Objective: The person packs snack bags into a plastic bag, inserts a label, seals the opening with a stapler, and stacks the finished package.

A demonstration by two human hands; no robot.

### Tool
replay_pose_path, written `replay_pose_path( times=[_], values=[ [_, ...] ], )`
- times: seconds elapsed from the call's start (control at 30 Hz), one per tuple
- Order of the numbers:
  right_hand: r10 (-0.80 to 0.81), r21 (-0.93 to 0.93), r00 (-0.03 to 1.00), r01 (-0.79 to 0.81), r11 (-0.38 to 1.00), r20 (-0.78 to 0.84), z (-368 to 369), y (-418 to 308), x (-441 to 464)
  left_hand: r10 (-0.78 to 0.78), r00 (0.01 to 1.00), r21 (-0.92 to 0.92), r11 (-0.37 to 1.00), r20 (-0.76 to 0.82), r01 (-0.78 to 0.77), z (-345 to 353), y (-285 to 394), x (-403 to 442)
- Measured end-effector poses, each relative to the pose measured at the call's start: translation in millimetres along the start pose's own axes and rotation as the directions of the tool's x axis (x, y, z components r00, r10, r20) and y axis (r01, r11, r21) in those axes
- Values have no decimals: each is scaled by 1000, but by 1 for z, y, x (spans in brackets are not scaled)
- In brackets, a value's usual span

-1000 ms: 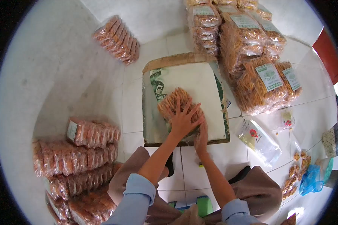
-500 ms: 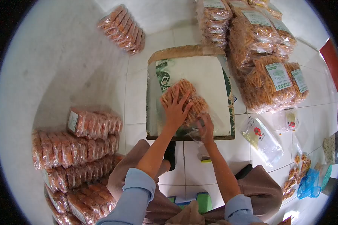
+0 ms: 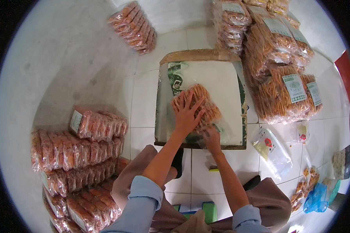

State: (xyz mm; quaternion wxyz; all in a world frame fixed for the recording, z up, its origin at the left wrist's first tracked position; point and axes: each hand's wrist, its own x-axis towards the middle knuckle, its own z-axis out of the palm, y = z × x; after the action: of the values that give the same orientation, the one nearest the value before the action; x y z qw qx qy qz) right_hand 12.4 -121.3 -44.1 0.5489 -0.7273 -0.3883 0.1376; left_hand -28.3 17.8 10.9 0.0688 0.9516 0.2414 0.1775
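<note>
A clear plastic bag of orange-brown snack sticks (image 3: 209, 110) lies on the low table (image 3: 225, 83). My left hand (image 3: 186, 118) rests flat on its left part, fingers spread over the plastic. At the near end of the bag, my right hand (image 3: 211, 139) is closed, with its fingers pinching the loose plastic there. Part of that plastic is hidden beneath the hand. A white sheet with green printing (image 3: 175, 73) covers the tabletop under the bag.
Stacked packs of brown snacks (image 3: 77, 151) stand on the left, with another pack (image 3: 133, 28) by the wall. Labelled stick bags (image 3: 286, 93) are piled at right. Printed empty bags (image 3: 274, 153), loose snack pieces (image 3: 305, 188) and a blue plastic bag (image 3: 316, 199) lie on the floor.
My right hand has moved a little left and toward me along the near end of the bag, its fingers drawn closer together. My left hand stays spread on the bag. The view has shifted slightly.
</note>
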Motion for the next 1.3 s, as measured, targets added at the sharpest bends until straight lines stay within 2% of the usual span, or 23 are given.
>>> replay_pose_path(
  times=[0.07, 0.1, 0.17, 0.2, 0.27, 0.4, 0.47, 0.5, 0.53, 0.57, 0.6, 0.63, 0.7, 0.77, 0.8, 0.93, 0.97, 1.03, 1.07, 1.1, 1.13, 1.2, 1.3],
  values=[
    [-50, -145, 997, 42, 989, -52, 6, 10, -5, -4, 1000, -17, 1000, -5, 4, 1, -1, 1],
    [-52, -147, 997, 44, 988, -50, 1, 7, -9, -5, 1000, -31, 999, -4, 5, 1, -1, 1],
    [77, -137, 994, -66, 988, 78, -10, 1, -17, -16, 1000, -39, 999, -11, 16, 1, -2, 1],
    [74, -141, 994, -62, 988, 83, -12, -3, -13, -25, 1000, -47, 999, -16, 24, 3, -1, 1],
    [-33, -93, 959, 61, 994, 280, -13, -13, -4, -23, 999, -58, 998, -32, 21, 4, 1, 0],
    [-23, 18, 978, 20, 1000, 205, 0, -7, 1, 14, 998, -50, 999, -68, -17, 3, -2, 2],
    [-183, 76, 974, 173, 982, 136, 1, -10, -6, 55, 996, -36, 998, -69, -57, 4, -6, 2],
    [-192, 59, 973, 186, 981, 128, -5, -8, -12, 94, 994, -12, 995, -62, -95, 3, -8, 2],
    [-224, -70, 967, 233, 970, 122, -15, -4, -24, 105, 991, -23, 994, -79, -107, 2, -9, 0],
    [-255, -198, 960, 275, 941, 119, -27, -1, -36, 55, 990, -64, 996, -129, -64, 0, -8, -3],
    [-266, -220, 958, 284, 933, 108, -40, -1, -48, 5, 984, -108, 994, -179, -24, -4, -2, -4],
    [-205, -264, 977, 212, 941, 52, -54, -2, -63, 18, 981, -121, 992, -196, -43, -11, 10, -10],
    [-150, -316, 988, 134, 939, -27, -79, -5, -91, -41, 999, -65, 997, -11, 40, -22, 38, -35],
    [-14, -427, 1000, 4, 904, -20, -103, -11, -116, 25, 1000, -34, 999, -11, -25, -13, 61, -60],
    [-13, -438, 999, -10, 899, -49, -112, -10, -125, 40, 999, -56, 998, -26, -41, -7, 76, -72],
    [19, -287, 972, -88, 954, -235, -148, -14, -171, 167, 985, -54, 985, 41, -165, 13, 147, -104],
    [73, -303, 959, -158, 940, -272, -160, -16, -179, 246, 966, -182, 957, 83, -228, 14, 165, -106],
    [133, -314, 933, -244, 918, -334, -182, -13, -193, 332, 933, -267, 919, 136, -289, 19, 198, -105],
    [188, -220, 899, -291, 931, -395, -193, -9, -200, 386, 901, -344, 888, 200, -304, 24, 214, -109],
    [248, -121, 860, -332, 935, -446, -204, -7, -208, 349, 930, -414, 868, 113, -275, 31, 232, -113],
    [263, -112, 847, -350, 930, -462, -214, -3, -214, 368, 921, -420, 861, 127, -286, 37, 243, -115],
    [418, 67, 751, -450, 891, -511, -235, 9, -220, 337, 887, -635, 770, 314, -67, 54, 261, -113],
    [424, 68, 692, -479, 875, -584, -243, 45, -230, 344, 883, -667, 744, 318, -50, 88, 270, -123]
  ],
)
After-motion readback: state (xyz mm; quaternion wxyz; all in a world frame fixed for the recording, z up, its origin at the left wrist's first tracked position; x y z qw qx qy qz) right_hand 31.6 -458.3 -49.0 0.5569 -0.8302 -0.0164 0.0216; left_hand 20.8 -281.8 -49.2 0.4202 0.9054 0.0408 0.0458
